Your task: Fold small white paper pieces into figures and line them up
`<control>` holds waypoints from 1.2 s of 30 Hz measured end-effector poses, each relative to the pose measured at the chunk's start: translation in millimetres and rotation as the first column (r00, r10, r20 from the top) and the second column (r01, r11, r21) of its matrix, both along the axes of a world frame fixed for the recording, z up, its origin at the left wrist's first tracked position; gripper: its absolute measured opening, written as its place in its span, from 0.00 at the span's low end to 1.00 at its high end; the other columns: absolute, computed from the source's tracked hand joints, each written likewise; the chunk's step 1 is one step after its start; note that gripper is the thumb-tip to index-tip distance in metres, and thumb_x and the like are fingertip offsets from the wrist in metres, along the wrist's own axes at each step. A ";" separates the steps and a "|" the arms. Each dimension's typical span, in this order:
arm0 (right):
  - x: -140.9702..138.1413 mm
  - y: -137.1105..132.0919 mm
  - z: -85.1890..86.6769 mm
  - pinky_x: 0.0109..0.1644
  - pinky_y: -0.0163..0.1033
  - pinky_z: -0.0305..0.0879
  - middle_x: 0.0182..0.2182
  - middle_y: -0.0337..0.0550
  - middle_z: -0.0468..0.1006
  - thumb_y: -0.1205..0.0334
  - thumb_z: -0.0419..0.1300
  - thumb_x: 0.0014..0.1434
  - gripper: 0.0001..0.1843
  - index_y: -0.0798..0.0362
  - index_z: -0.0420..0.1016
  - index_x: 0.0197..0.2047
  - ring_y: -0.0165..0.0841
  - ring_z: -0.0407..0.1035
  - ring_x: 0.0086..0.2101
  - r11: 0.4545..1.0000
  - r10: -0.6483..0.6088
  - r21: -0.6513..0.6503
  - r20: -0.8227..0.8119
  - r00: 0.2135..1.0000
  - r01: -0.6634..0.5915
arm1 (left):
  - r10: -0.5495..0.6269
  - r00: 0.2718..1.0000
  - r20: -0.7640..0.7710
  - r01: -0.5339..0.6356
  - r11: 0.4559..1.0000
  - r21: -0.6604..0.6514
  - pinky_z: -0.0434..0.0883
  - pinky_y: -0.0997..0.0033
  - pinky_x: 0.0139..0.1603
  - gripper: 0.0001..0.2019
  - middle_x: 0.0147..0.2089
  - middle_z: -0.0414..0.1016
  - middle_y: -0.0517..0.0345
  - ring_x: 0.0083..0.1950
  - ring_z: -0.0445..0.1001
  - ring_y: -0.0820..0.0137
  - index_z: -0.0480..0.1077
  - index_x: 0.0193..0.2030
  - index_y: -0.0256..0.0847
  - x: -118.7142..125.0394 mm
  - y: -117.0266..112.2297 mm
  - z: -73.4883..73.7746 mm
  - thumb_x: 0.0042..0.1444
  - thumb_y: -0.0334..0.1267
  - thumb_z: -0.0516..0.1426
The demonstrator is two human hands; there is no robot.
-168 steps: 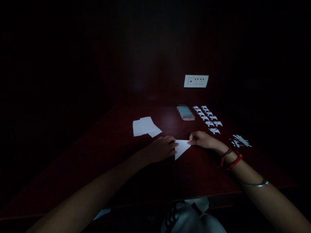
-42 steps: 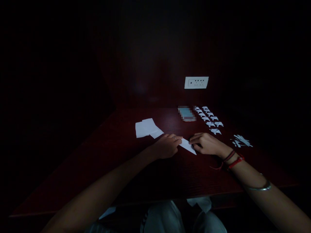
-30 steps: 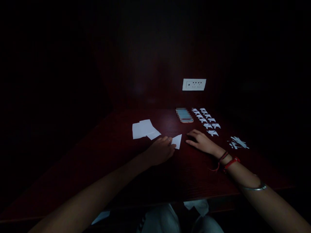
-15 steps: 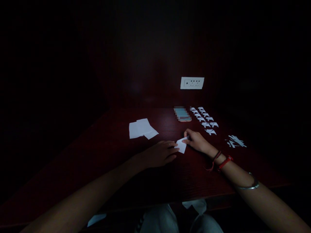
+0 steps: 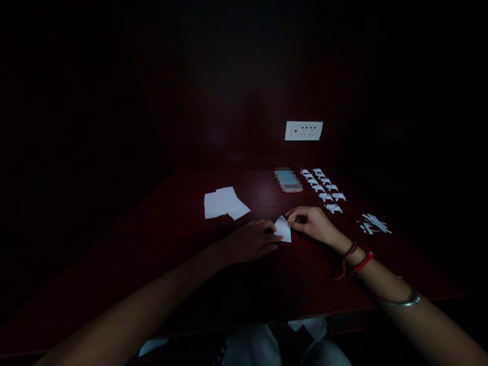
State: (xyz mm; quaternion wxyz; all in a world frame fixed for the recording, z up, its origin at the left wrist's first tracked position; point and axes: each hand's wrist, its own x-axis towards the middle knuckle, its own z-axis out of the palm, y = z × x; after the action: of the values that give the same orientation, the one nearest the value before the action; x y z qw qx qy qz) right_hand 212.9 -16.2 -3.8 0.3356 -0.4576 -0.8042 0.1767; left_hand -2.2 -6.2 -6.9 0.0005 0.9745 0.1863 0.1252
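Note:
A small folded piece of white paper (image 5: 283,229) lies on the dark red table (image 5: 267,274) between my two hands. My left hand (image 5: 251,240) rests curled on the table and pinches the paper's left edge; a ring shows on one finger. Fingers bent, my right hand (image 5: 311,223) grips the paper's upper right edge. Red thread bands and a metal bangle circle my right wrist and forearm.
A few flat white paper sheets (image 5: 224,203) lie to the left. A phone (image 5: 288,180) lies at the back, beside two rows of several small folded paper figures (image 5: 324,189). Paper scraps (image 5: 374,224) lie at the right. A white socket plate (image 5: 303,130) is on the wall.
The paper went from a large triangle to a smaller folded shape. My right hand let go a second ago, then came back and took the paper's right edge again.

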 end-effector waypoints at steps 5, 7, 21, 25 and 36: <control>-3.6 6.2 -2.5 0.35 0.34 0.63 0.27 0.38 0.74 0.65 0.57 0.47 0.14 0.54 0.66 0.39 0.28 0.68 0.28 0.999 -0.054 -0.003 -0.067 0.996 0.054 | -0.004 1.000 0.017 0.004 1.000 0.006 0.59 0.66 0.48 0.13 0.50 0.59 0.55 0.48 0.61 0.68 0.63 0.48 0.47 -1.0 2.3 -2.2 0.57 0.41 0.47; -2.6 11.1 -5.1 0.36 0.34 0.63 0.27 0.38 0.75 0.65 0.57 0.47 0.15 0.54 0.68 0.41 0.28 0.68 0.28 0.995 -0.102 -0.027 -0.064 0.993 0.100 | -0.004 1.000 0.004 0.004 1.000 0.013 0.59 0.66 0.48 0.13 0.50 0.60 0.56 0.48 0.61 0.68 0.63 0.48 0.47 -0.8 2.7 -2.3 0.57 0.41 0.46; 5.0 -2.2 9.5 0.41 0.32 0.62 0.36 0.41 0.74 0.67 0.51 0.54 0.10 0.52 0.73 0.37 0.27 0.68 0.35 0.945 0.303 0.036 0.267 0.915 -0.324 | 0.044 0.997 -0.061 -0.040 0.997 0.072 0.58 0.64 0.49 0.16 0.52 0.58 0.53 0.52 0.58 0.65 0.56 0.52 0.42 1.7 0.5 -0.5 0.57 0.40 0.46; 5.6 -0.3 5.8 0.42 0.33 0.62 0.37 0.42 0.72 0.68 0.51 0.54 0.11 0.53 0.73 0.36 0.27 0.67 0.36 0.932 0.315 0.061 0.344 0.884 -0.356 | 0.036 0.998 -0.042 -0.032 0.996 0.085 0.57 0.62 0.51 0.16 0.56 0.53 0.52 0.56 0.53 0.63 0.57 0.52 0.42 1.3 2.6 -4.3 0.57 0.40 0.47; 6.1 0.6 3.2 0.43 0.35 0.62 0.38 0.44 0.71 0.70 0.50 0.54 0.12 0.55 0.73 0.37 0.29 0.66 0.37 0.916 0.331 0.082 0.397 0.856 -0.392 | 0.032 0.998 -0.052 -0.030 0.998 0.054 0.55 0.64 0.54 0.17 0.56 0.56 0.56 0.56 0.54 0.66 0.55 0.54 0.41 0.3 6.7 -12.5 0.58 0.41 0.45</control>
State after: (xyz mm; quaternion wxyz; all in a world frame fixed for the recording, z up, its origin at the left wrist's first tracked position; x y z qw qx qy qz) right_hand 219.0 -15.6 -0.5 0.1720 -0.2948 -0.9364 0.0809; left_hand -2.0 0.5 -19.3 -0.0321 0.9741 0.1981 0.1040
